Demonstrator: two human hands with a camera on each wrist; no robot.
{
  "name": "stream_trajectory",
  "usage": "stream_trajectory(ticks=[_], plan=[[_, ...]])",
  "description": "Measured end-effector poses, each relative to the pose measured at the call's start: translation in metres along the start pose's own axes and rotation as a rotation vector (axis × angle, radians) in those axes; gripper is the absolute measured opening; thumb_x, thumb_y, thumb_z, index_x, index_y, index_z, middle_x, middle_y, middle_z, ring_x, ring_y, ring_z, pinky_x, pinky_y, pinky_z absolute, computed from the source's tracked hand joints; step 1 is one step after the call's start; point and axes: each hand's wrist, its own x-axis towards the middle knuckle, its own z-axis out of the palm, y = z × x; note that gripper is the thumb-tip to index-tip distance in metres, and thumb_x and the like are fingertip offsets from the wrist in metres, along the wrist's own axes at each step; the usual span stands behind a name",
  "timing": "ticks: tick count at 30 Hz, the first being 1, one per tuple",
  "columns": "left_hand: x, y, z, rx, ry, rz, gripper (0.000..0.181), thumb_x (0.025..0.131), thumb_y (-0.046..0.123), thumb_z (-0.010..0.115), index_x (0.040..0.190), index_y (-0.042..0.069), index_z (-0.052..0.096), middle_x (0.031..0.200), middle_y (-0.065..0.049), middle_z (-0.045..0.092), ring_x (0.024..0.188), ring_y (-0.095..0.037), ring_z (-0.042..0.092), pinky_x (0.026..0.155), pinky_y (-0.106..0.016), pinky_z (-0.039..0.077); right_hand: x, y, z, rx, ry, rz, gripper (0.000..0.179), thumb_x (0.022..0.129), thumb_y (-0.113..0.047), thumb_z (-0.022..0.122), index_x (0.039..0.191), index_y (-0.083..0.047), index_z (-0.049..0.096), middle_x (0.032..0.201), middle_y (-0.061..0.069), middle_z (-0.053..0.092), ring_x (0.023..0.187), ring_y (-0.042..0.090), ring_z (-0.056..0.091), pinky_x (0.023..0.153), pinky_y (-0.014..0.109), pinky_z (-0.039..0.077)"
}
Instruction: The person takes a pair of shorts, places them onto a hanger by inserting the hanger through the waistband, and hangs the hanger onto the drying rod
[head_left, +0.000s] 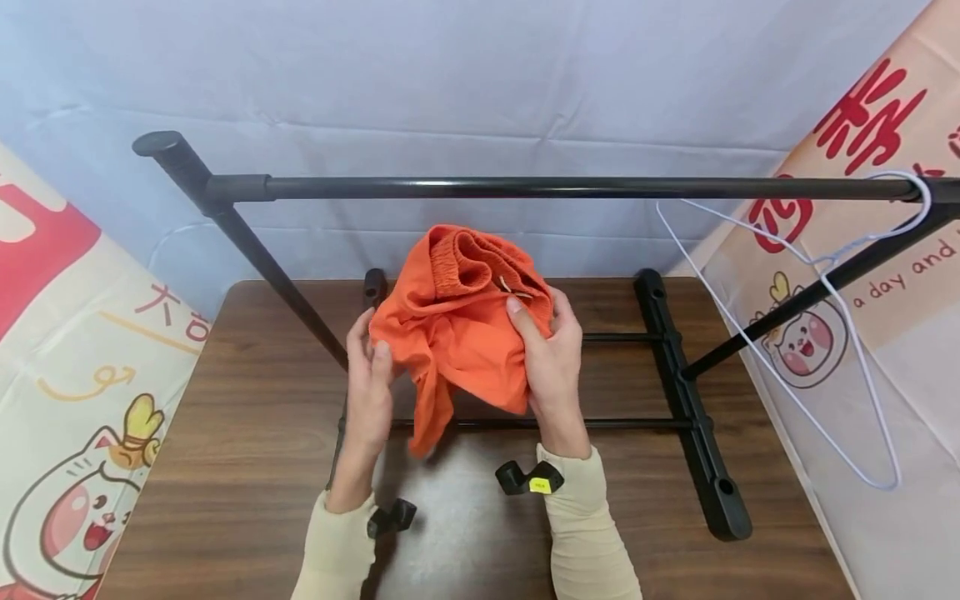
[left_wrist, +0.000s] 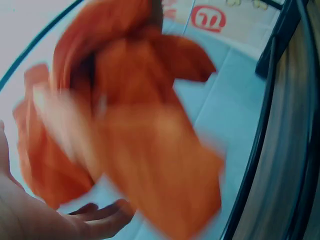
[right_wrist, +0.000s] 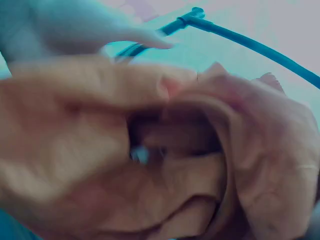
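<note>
Bunched orange shorts (head_left: 472, 333), with a gathered elastic waistband and a drawstring at the top, are held up over the table, one part dangling at lower left. My right hand (head_left: 551, 354) grips their right side, thumb in front and fingers behind. At their left edge is my left hand (head_left: 369, 392), its fingers loosely spread and partly behind the cloth. The left wrist view shows this left hand (left_wrist: 55, 215) relaxed beside the blurred shorts (left_wrist: 150, 145). In the right wrist view, the right hand (right_wrist: 75, 120) pinches the cloth near an opening.
A black garment rack stands on the wooden table (head_left: 247, 467), its top bar (head_left: 525, 189) running beyond the shorts. A white wire hanger (head_left: 832, 275) hangs at the bar's right end. The rack's right foot (head_left: 693, 417) lies right of my hands. Printed cloths hang on both sides.
</note>
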Motion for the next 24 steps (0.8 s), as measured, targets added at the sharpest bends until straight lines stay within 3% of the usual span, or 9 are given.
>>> stream_trajectory(ticks=[2,4,8,11,14,20,24], plan=[[-0.006,-0.001,0.009,-0.011,-0.047,0.049,0.086,0.102,0.056,0.059,0.166,0.018,0.016,0.158,-0.006,0.043,0.135,-0.019,0.055,0.105,-0.022,0.052,-0.004,0.004,0.004,0.073,0.009,-0.026,0.033,0.101,-0.011,0.068,0.132,-0.007,0.06,0.116,0.003,0.07,0.1,0.014,0.07,0.087,0.025,0.059],[-0.009,-0.001,0.017,0.012,-0.079,0.078,0.105,0.093,0.065,0.067,0.168,0.026,0.005,0.168,-0.004,0.03,0.145,-0.021,0.047,0.112,-0.023,0.047,-0.009,0.008,0.008,0.114,-0.012,-0.03,0.03,0.103,-0.011,0.064,0.132,-0.006,0.058,0.109,0.001,0.072,0.093,0.012,0.071,0.08,0.024,0.059],[-0.006,-0.003,0.025,0.126,-0.061,0.085,0.123,0.081,0.063,0.083,0.166,0.038,-0.002,0.17,0.007,0.021,0.151,-0.016,0.038,0.122,-0.033,0.037,-0.016,0.012,0.009,0.033,-0.143,0.047,0.032,0.103,-0.018,0.063,0.132,-0.008,0.056,0.087,-0.004,0.072,0.076,0.008,0.07,0.067,0.024,0.057],[-0.002,-0.003,0.025,0.19,-0.054,0.071,0.12,0.082,0.04,0.091,0.166,0.038,0.005,0.166,0.007,0.028,0.149,-0.014,0.039,0.124,-0.045,0.033,-0.017,0.012,0.006,-0.093,-0.257,0.107,0.035,0.102,-0.025,0.064,0.132,-0.009,0.054,0.082,0.0,0.072,0.071,0.01,0.071,0.064,0.027,0.057],[0.0,-0.004,0.02,0.21,-0.085,0.041,0.112,0.083,0.017,0.089,0.166,0.032,0.015,0.162,0.003,0.036,0.145,-0.016,0.044,0.123,-0.049,0.036,-0.012,0.009,0.001,-0.183,-0.285,0.128,0.039,0.102,-0.03,0.063,0.133,-0.008,0.054,0.095,0.004,0.071,0.08,0.01,0.07,0.072,0.025,0.057],[-0.001,-0.003,0.011,0.186,-0.206,-0.04,0.086,0.087,0.004,0.074,0.161,0.019,0.034,0.148,-0.008,0.051,0.127,-0.02,0.054,0.11,-0.03,0.045,0.003,0.003,-0.006,-0.212,-0.225,0.144,0.05,0.104,-0.034,0.061,0.141,-0.003,0.047,0.129,0.011,0.058,0.112,0.021,0.058,0.09,0.022,0.051],[-0.002,0.0,0.003,0.081,-0.306,-0.107,0.074,0.089,0.002,0.063,0.158,0.016,0.04,0.144,-0.009,0.053,0.121,-0.019,0.057,0.104,-0.022,0.049,0.01,-0.001,-0.01,-0.227,-0.183,0.137,0.063,0.099,-0.033,0.067,0.148,-0.003,0.041,0.139,0.013,0.053,0.119,0.025,0.055,0.096,0.027,0.05]])
